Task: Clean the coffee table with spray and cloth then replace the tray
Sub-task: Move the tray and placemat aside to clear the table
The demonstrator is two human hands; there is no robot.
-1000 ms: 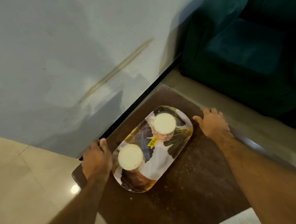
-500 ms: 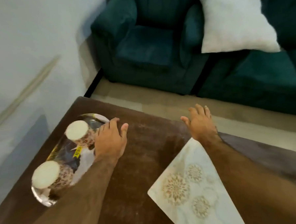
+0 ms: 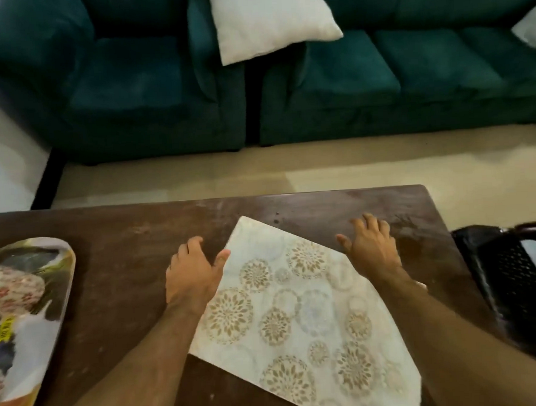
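- Head view: left hand (image 3: 193, 270) and right hand (image 3: 372, 249), fingers spread and holding nothing, flank the patterned mat (image 3: 300, 313), probably to lift it for cleaning.
- Tray (image 3: 66, 275) sits at the coffee table (image 3: 123, 260)'s left end.

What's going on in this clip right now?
A person leans over a dark wooden coffee table, both hands at a patterned mat lying askew on it. The left hand rests at the mat's left edge, thumb against it; the right hand lies with fingers spread at its right edge. Neither grips it. A tray carrying cups sits at the table's left end. The tabletop looks dusty. No spray or cloth is visible.
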